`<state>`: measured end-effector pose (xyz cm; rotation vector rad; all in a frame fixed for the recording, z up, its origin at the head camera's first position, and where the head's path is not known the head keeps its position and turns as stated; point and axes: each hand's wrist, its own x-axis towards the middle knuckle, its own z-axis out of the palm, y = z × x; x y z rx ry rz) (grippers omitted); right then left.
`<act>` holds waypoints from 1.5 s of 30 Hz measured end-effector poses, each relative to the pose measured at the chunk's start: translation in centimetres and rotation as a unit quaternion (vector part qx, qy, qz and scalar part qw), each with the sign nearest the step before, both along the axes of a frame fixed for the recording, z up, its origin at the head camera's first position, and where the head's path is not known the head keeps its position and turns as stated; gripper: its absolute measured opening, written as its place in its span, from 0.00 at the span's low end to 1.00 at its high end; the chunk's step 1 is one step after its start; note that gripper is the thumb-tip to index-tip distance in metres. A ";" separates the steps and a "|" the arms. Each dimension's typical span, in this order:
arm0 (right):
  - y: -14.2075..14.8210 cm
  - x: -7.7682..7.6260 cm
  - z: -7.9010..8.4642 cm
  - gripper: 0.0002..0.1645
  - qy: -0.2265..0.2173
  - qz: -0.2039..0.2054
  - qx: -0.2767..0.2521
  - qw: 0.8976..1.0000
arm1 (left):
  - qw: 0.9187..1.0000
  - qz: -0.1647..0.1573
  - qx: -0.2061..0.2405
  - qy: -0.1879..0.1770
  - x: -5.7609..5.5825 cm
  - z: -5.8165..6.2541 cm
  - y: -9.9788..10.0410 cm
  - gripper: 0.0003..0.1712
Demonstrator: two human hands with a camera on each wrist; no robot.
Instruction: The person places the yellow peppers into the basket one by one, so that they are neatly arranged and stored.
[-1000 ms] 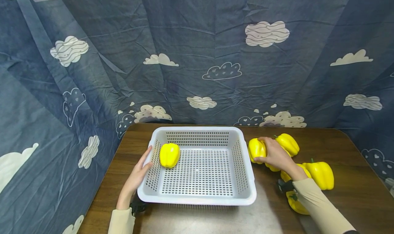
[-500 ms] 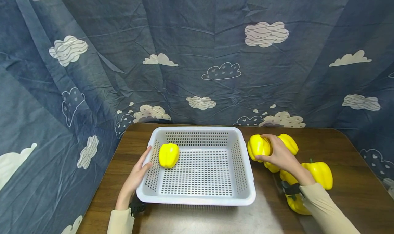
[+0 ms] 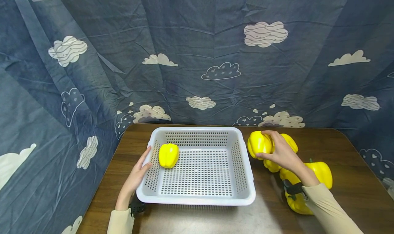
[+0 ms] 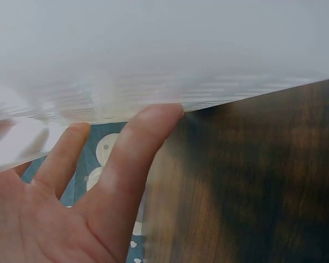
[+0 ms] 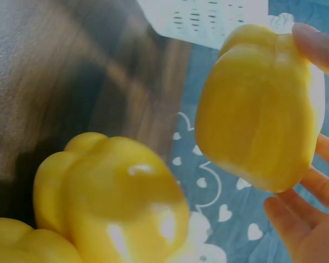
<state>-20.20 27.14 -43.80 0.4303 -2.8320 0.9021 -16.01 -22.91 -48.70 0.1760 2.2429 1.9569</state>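
My right hand (image 3: 283,155) holds a yellow bell pepper (image 3: 258,144) between thumb and fingers, just right of the white plastic basket (image 3: 197,200). In the right wrist view the held pepper (image 5: 257,115) hangs higher than another bell pepper (image 5: 120,203) on the table. My left hand (image 3: 133,179) touches the basket's left side, with extended fingers along its outer wall. The left wrist view has the thumb and fingertips against the underside of the basket wall (image 4: 208,44). Inside the basket, one yellow bell pepper (image 3: 168,155) lies near the left wall.
Several more yellow bell peppers are grouped on the right of the brown wooden table (image 3: 351,200), including one bell pepper (image 3: 323,175) farthest right and another bell pepper (image 3: 298,205) under the right forearm. A dark blue cloud-print cloth (image 3: 191,56) hangs behind the table.
My right hand has raised its bell pepper from beside the basket, moving slightly up and right in the head view. The left hand and the basket have stayed in place.
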 end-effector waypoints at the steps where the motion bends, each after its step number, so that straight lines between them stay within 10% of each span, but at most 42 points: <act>1: -0.1 0.0 0.1 0.52 0.000 0.001 -0.002 1.000 | 1.000 0.000 0.001 0.000 0.0 0.0 0.0 0.34; 45: -7.6 -0.1 4.2 0.51 0.032 0.094 -0.045 0.994 | 1.000 0.006 0.002 -0.003 -0.2 0.0 0.0 0.34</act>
